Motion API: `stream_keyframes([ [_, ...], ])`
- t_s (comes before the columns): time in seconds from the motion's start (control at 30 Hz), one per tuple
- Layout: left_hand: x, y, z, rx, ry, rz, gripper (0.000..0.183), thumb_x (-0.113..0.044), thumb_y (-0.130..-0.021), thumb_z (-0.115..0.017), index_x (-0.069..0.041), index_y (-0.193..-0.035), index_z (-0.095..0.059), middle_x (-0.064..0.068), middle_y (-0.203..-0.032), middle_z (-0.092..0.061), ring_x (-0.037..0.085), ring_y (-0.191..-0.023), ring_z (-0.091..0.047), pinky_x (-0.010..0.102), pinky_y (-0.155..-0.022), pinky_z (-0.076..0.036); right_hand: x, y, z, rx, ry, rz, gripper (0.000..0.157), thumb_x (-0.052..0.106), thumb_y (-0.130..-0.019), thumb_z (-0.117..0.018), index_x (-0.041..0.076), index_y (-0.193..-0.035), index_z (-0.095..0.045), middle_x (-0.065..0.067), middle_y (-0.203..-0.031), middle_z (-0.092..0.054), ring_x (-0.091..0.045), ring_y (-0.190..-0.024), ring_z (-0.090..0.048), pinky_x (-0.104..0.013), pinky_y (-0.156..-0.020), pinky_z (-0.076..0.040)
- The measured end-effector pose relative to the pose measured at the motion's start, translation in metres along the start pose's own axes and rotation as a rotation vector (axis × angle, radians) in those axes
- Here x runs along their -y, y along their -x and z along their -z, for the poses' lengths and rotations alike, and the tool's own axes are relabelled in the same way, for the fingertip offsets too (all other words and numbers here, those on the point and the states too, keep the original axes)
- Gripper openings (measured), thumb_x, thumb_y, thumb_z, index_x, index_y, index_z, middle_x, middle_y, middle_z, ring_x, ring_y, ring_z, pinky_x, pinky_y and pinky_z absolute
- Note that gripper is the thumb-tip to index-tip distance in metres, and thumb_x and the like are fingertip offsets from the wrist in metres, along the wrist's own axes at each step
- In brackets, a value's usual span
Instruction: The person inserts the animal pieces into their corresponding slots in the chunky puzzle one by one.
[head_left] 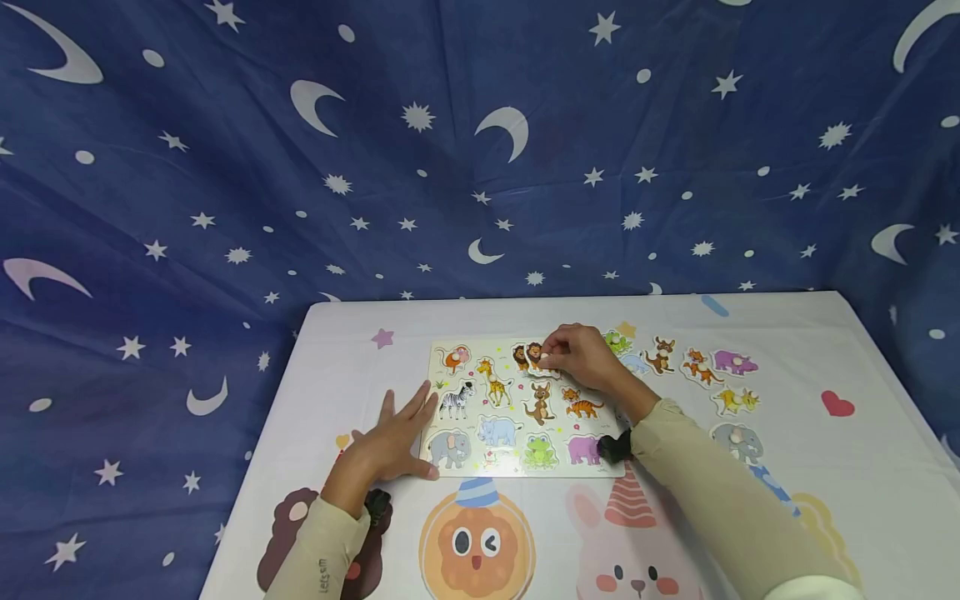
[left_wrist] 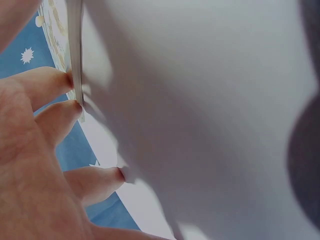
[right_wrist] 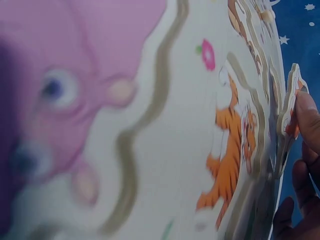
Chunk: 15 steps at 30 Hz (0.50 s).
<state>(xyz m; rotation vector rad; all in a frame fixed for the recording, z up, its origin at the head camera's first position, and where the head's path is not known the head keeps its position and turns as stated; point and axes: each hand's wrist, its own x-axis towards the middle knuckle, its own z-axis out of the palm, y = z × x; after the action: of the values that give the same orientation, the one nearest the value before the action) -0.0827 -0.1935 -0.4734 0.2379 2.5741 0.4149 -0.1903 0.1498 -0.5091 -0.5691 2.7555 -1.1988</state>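
A white animal puzzle board (head_left: 487,345) lies flat on the table. My right hand (head_left: 588,360) pinches a lion puzzle piece (head_left: 534,357) over the printed lion at the board's upper right. In the right wrist view, the lion piece (right_wrist: 294,107) is tilted up on edge, with the thumb (right_wrist: 307,117) against its face. My left hand (head_left: 392,443) lies spread at the board's left edge. Seen from the left wrist, two fingertips touch the board's side (left_wrist: 76,50), while another finger (left_wrist: 97,182) reaches down to the tablecloth.
Loose pieces lie right of the board: a frog (head_left: 618,342), a kangaroo (head_left: 662,356), a tiger (head_left: 700,367), a purple hippo (head_left: 735,362), a yellow animal (head_left: 737,402) and an elephant (head_left: 738,442). A blue curtain (head_left: 420,183) hangs behind the white tablecloth (head_left: 810,467).
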Motion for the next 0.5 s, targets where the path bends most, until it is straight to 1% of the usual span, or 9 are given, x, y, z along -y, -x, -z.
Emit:
stream_keyframes([
  [0.3,-0.001,-0.001,-0.001,0.007,0.009,0.002,0.118,-0.039,-0.067,-0.094,-0.025,-0.163,-0.027,-0.007,-0.174,-0.006,0.052,-0.156,0.006,0.096,-0.091,-0.011,0.002,-0.011,-0.014,0.027,-0.017,-0.031,0.010,0.024,-0.088,-0.082,0.016,-0.089,-0.076,0.002,-0.081,-0.062,-0.013,-0.074,-0.053,-0.032,-0.072,-0.046],
  [0.43,0.000,-0.001,-0.002,0.004,-0.001,0.007,0.118,-0.040,-0.067,-0.094,-0.025,-0.163,-0.027,-0.007,-0.174,-0.005,0.051,-0.156,0.006,0.096,-0.091,-0.012,0.006,-0.013,-0.017,0.022,-0.021,-0.048,0.011,0.025,-0.089,-0.081,0.016,-0.091,-0.076,0.001,-0.083,-0.063,-0.014,-0.073,-0.054,-0.034,-0.073,-0.046],
  [0.5,0.000,-0.001,-0.002,0.002,-0.003,0.010,0.119,-0.039,-0.067,-0.094,-0.025,-0.163,-0.027,-0.007,-0.174,-0.005,0.051,-0.156,0.006,0.096,-0.090,-0.012,0.007,-0.014,-0.020,0.021,-0.012,-0.069,0.011,0.026,-0.090,-0.080,0.016,-0.091,-0.076,0.001,-0.083,-0.064,-0.014,-0.073,-0.055,-0.035,-0.075,-0.046],
])
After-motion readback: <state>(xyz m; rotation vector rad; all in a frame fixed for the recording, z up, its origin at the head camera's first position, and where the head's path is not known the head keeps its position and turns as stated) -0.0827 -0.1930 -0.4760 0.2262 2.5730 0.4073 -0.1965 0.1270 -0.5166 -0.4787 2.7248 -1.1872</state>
